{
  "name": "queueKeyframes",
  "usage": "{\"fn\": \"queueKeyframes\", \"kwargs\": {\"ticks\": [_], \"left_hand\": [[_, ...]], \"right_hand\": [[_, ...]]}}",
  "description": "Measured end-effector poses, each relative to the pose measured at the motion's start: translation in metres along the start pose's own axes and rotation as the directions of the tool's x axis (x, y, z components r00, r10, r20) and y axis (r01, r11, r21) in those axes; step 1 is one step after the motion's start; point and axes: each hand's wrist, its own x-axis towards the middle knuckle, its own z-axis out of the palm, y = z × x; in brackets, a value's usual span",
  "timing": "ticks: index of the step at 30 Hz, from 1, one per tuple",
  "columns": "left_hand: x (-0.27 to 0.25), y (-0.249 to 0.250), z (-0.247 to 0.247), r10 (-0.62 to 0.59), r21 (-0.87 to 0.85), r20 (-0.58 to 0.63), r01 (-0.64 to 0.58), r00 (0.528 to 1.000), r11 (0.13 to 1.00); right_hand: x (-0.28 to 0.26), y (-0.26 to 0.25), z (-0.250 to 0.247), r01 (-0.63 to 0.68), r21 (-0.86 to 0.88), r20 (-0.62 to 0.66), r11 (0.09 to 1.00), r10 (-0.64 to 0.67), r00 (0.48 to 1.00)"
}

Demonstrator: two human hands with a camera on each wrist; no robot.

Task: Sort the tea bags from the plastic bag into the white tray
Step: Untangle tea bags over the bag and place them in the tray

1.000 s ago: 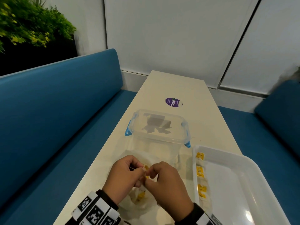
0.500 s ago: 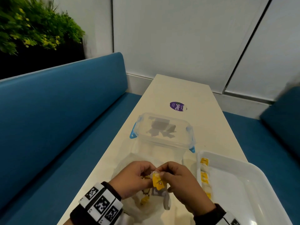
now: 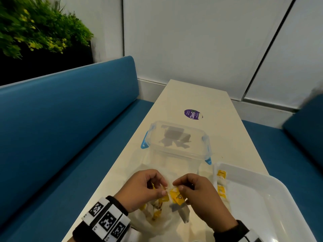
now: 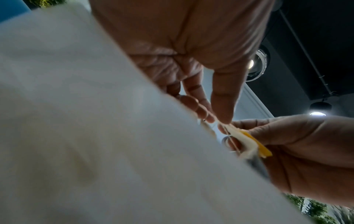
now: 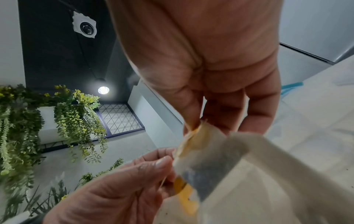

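- Since the frame half a second back, both hands sit a little lower and nearer the wearer, and the yellow tag has turned so its printed face shows beside the right thumb.
- Right hand [image 3: 197, 193] pinches the tea bag [image 3: 177, 198] by its yellow tag and paper top, thumb over forefinger, just above the plastic bag [image 3: 157, 217].
- Left hand [image 3: 143, 187] at 9 o'clock of it pinches something thin between thumb and fingertips [image 4: 222, 115]; the left wrist view suggests the tea bag's string, so the two hands are likely untangling one bag from the rest.
- To do this well, I judge: hold the tag firm, draw the string out slowly along its length, never jerk, since the paper pouch tears easily; free it fully before lifting toward the tray.
- More yellow-tagged tea bags lie in the plastic bag beneath the hands.
- White tray [image 3: 272, 182] lies at 3 o'clock of the hands, with several tea bags in a row [image 3: 221, 182] along its left wall.
- Clear lidded box [image 3: 176, 138] with blue clips stands at 12 o'clock, on the table [image 3: 195, 95].
- Writing: a purple sticker [image 3: 193, 114] beyond the box reads about "ClayG"; the rest is too small. The tag's print is unreadable.
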Motion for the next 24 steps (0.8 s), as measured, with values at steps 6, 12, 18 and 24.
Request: {"fn": "queueKeyframes", "kwargs": {"ticks": [6,12,18,24], "left_hand": [[-0.001,0.003,0.004,0.031,0.051,-0.004,-0.031,0.999,0.998],[-0.001,-0.002,0.005,0.018,0.026,-0.056,-0.016,0.998,1.000],[0.000,-0.006,0.007,0.001,0.019,-0.102,0.001,0.995,1.000],[-0.001,-0.007,0.004,0.019,0.106,-0.120,-0.006,0.993,0.994]], "right_hand": [[-0.001,-0.004,0.001,0.055,0.015,-0.018,0.998,-0.054,0.998],[0.000,-0.002,0.001,0.056,0.060,-0.016,0.997,-0.055,0.998],[0.000,0.001,-0.001,-0.022,-0.020,0.133,1.000,0.025,0.991],[0.002,0.007,-0.003,-0.005,0.046,0.069,0.999,0.001,0.998]]}}
